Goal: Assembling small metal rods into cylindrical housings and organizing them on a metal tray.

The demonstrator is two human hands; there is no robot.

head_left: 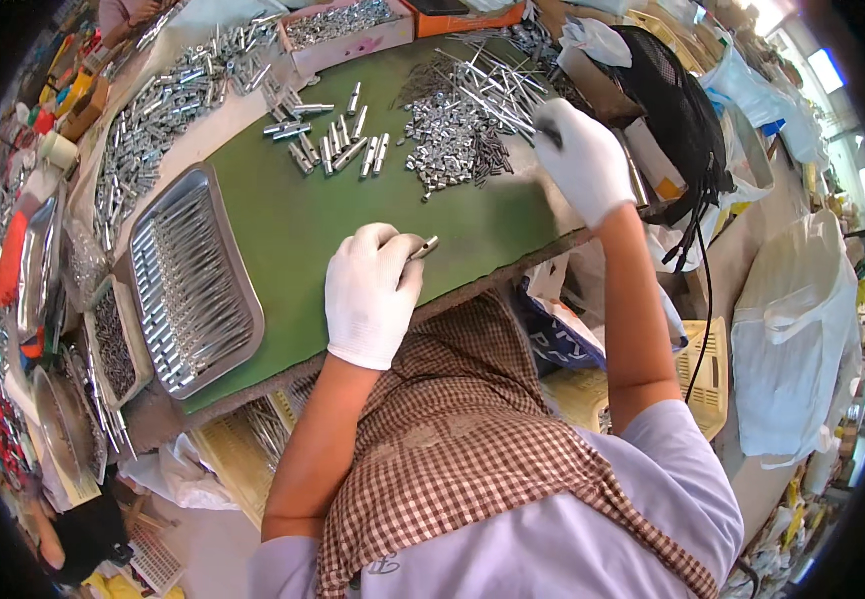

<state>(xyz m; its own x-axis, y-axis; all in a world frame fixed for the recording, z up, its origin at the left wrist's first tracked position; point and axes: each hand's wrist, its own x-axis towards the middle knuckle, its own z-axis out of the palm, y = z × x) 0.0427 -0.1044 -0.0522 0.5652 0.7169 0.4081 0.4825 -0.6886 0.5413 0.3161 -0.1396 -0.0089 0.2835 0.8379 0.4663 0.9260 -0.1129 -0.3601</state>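
Your left hand (372,295) has its fingers closed on a small metal tube (424,247) above the counter (292,225); keep it steady. Your right hand (584,160) reaches into the rod pile (457,120), fingers pinched, hold unclear; pick one rod only.

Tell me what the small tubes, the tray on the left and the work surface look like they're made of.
Small tubes: probably metal, a bright silvery finish with sharp glints. Tray: seemingly steel or aluminium, a dull grey sheen on its pressed rim, holding rows of similar pieces. Work surface: a matte green mat, maybe felt or rubber; it shows no shine. Both hands, left and right, wear white knit-looking gloves.
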